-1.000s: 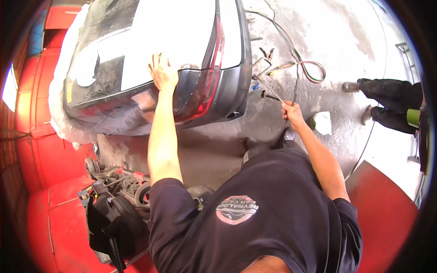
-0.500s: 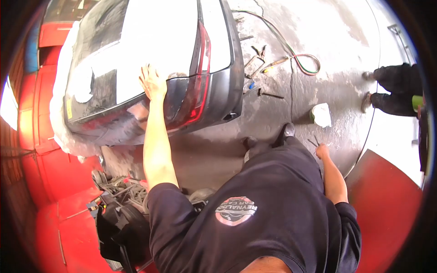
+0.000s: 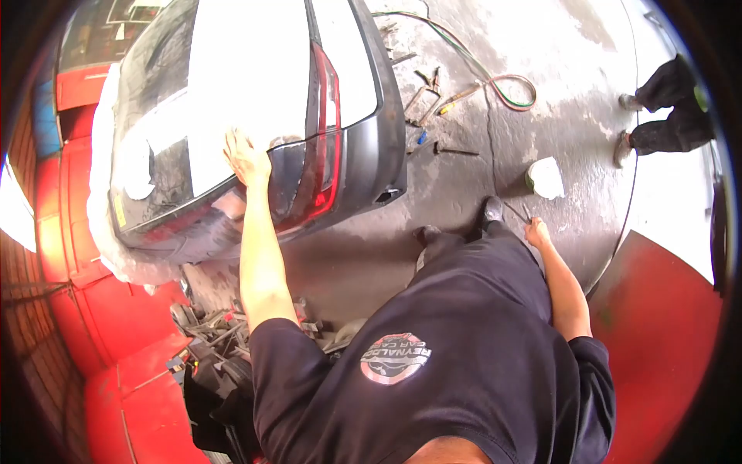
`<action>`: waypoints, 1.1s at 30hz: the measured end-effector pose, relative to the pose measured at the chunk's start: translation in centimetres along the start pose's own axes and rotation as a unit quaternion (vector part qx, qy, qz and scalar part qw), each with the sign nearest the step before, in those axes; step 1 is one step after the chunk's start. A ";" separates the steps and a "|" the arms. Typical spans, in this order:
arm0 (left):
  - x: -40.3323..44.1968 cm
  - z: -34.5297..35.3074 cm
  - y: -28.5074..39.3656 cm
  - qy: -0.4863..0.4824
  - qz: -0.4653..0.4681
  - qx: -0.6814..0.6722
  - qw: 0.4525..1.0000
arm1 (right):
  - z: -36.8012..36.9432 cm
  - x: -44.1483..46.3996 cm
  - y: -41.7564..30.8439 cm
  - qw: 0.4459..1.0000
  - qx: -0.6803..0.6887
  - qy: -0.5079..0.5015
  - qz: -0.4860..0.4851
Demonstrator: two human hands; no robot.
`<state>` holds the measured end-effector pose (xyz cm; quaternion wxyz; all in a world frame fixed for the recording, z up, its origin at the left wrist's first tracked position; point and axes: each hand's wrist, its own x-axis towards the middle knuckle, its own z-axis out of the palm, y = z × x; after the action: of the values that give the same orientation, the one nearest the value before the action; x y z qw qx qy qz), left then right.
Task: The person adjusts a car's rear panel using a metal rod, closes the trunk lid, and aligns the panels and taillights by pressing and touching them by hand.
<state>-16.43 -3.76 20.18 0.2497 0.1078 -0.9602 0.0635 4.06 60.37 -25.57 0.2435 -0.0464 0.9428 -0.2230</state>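
My left hand (image 3: 247, 160) lies with fingers stretched out on the rear lid of a dark car (image 3: 362, 174), close to the lid's edge. Beside it is the red tail light (image 3: 328, 127); a bright white area covers much of the panel above. Low by my right thigh, my right hand (image 3: 537, 230) is closed around a slim dark tool (image 3: 527, 211) with two thin prongs. Its kind is too small to make out.
On the floor lie a hammer (image 3: 456, 150), clamps (image 3: 423, 97), and a torch with hoses (image 3: 464, 97). A white container (image 3: 546, 178) stands nearer. Another person's legs (image 3: 668, 116) are at right. Scrap parts (image 3: 224, 332) pile up at lower left; a red panel (image 3: 657, 325) is at lower right.
The view has shifted slightly, so the car sits further left. My left hand stays on the lid. My right hand has risen slightly with the tool, whose prongs now point more to the left.
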 end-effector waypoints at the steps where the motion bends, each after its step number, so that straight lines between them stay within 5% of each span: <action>1: 0.0 0.0 -0.1 -0.003 -0.002 0.000 1.000 | -0.2 0.5 -0.1 1.000 0.010 -0.008 0.002; 8: -0.2 0.5 -0.7 0.032 0.011 -0.005 0.999 | -2.9 2.0 -1.0 0.969 0.184 -0.056 0.155; 11: -0.1 0.9 -1.1 0.057 0.026 -0.014 0.998 | -0.5 2.0 1.7 0.996 0.054 0.045 0.061; 17: -0.2 0.7 -0.8 0.082 0.037 -0.020 0.996 | -1.3 1.3 2.2 0.990 -0.109 -0.077 -0.049; 18: -0.2 0.5 -0.7 0.084 0.035 -0.024 0.996 | -2.4 1.2 0.8 0.985 0.038 -0.138 0.097; 21: -0.2 0.2 -0.3 0.090 0.035 -0.033 0.995 | -3.6 0.7 -1.3 0.983 0.085 -0.124 0.108; 25: -0.2 0.5 -0.6 0.099 0.042 -0.025 0.994 | -1.1 1.5 -0.2 0.999 0.019 -0.038 0.004; 31: -0.2 0.5 -0.6 0.107 0.044 -0.016 0.993 | -3.3 1.9 -2.7 0.983 0.119 -0.087 0.108; 33: -0.2 0.7 -0.7 0.112 0.048 -0.014 0.992 | -3.0 1.8 -2.1 0.994 0.026 -0.098 0.040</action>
<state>-16.40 -4.53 19.55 0.3541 0.0507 -0.9309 0.0739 1.01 59.34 -23.09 0.3443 -0.0233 0.9094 -0.2321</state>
